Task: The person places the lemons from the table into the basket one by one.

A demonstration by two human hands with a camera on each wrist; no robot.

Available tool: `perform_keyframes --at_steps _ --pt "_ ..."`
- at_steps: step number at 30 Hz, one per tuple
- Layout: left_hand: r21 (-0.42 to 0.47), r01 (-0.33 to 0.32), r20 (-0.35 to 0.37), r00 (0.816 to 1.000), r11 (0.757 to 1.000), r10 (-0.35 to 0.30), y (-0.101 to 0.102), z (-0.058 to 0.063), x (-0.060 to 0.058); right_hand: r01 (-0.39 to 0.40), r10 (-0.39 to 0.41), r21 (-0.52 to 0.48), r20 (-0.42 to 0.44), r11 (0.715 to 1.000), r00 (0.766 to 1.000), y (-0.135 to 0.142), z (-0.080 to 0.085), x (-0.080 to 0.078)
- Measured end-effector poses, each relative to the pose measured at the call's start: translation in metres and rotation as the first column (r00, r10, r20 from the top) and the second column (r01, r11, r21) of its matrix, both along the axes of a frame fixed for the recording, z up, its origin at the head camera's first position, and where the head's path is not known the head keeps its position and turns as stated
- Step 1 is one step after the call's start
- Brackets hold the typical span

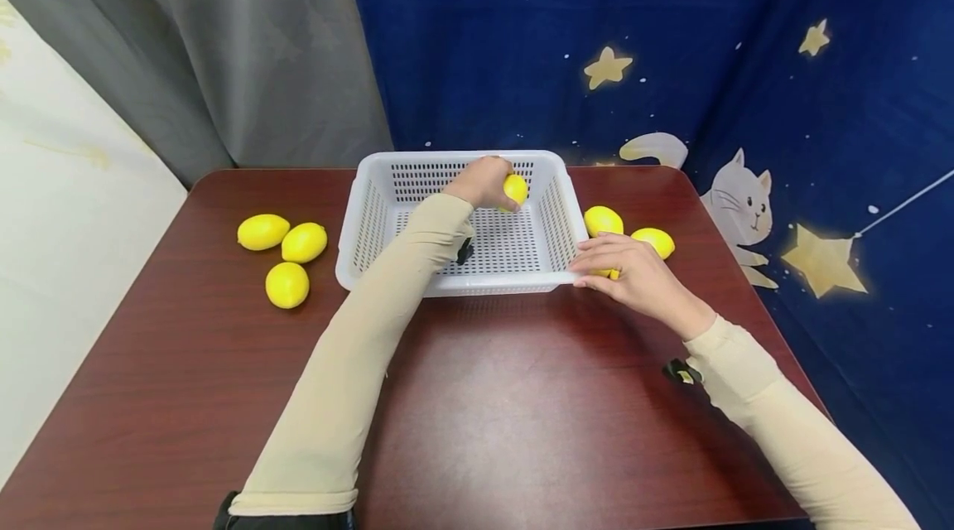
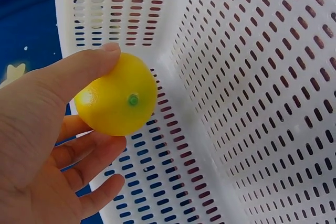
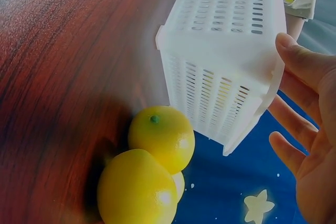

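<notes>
A white perforated plastic basket [image 1: 507, 283] stands on the table in the head view. My left hand [image 1: 483, 181] reaches over its front rim and grips a yellow lemon [image 1: 516, 189] inside, near the back right. In the left wrist view the thumb and fingers press opposite sides of this lemon [image 2: 123, 98], its green stem end facing the camera. At the basket's front right corner, my right hand [image 1: 633, 269] pinches the rim. The right wrist view shows the thumb on one side of the basket wall [image 3: 226, 51] and fingers beyond it.
Three lemons lie left of the basket, the nearest being one lemon [image 1: 286, 286]. Right of it are more lemons [image 1: 603, 221], one partly hidden by my right hand. The brown table [image 1: 477, 397] ends at a blue curtain [image 1: 522, 41] and a grey curtain [image 1: 276, 50].
</notes>
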State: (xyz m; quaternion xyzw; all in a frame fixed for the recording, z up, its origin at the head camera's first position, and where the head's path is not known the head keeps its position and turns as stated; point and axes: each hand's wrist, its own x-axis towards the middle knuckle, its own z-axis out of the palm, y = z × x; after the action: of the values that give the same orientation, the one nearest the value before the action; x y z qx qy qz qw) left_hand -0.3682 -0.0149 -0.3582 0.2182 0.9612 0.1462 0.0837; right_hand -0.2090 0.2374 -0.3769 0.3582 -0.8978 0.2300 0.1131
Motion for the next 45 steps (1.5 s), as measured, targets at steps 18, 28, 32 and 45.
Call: perform_keyframes --at_steps 18,28,32,45 --pt "-0.027 0.043 -0.018 0.999 0.999 -0.044 0.014 -0.012 -0.004 0.02 -0.02 0.001 0.031 1.0 0.999 0.002 -0.003 0.004" --pt "-0.068 0.022 -0.028 0.999 0.997 -0.024 0.02 -0.012 -0.005 0.02 -0.02 0.002 0.017 1.0 1.0 0.001 -0.002 0.004" --pt "-0.094 0.005 -0.019 1.0 0.996 -0.007 0.023 -0.012 -0.004 0.017 -0.017 0.001 0.013 1.0 1.0 0.001 -0.001 0.003" --pt "-0.091 -0.004 0.022 1.0 0.996 0.006 0.026 -0.022 -0.004 0.026 -0.027 0.012 0.009 1.0 1.0 0.0 -0.001 0.001"
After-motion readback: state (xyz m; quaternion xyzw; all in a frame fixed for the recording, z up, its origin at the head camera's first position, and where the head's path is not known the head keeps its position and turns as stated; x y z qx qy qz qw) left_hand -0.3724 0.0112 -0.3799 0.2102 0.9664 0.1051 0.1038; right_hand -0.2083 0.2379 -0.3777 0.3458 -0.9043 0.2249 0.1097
